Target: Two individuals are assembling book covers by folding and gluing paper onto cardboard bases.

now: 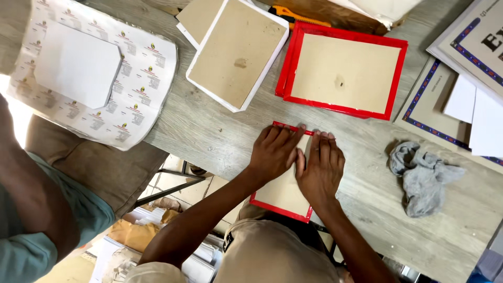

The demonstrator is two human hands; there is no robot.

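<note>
Two red-edged picture frames lie back-up on the desk [209,133], a grey wood-grain board: a small red-rimmed frame with a tan fibreboard backing [280,196] at the near edge, partly overhanging it, and a larger red-rimmed frame with the same tan backing [346,73] towards the far edge; beside the larger one lies one white-rimmed frame with a tan backing [238,52], tilted, with another tan board [198,18] tucked under its far-left corner. Two hands rest on the small frame; the left hand [273,153] and the right hand [320,170] lie flat and side by side, fingers spread and pressing the backing, the fingertips reaching the frame's far rim; neither grip is closed round anything. One crumpled grey cloth [422,175] sits just right of the hands, apart from them. At the right edge lie printed certificates with blue patterned borders [427,112], overlapped by plain white sheets [474,112]. An orange utility knife [298,15] shows at the far edge behind the frames. At the left corner a curled sheet printed with small repeated emblems [136,99] carries one white cut card [76,65]. Another person's arm in a teal sleeve [36,220] fills the lower left; below the desk's near edge a metal frame and stacked papers are dimly seen.
</note>
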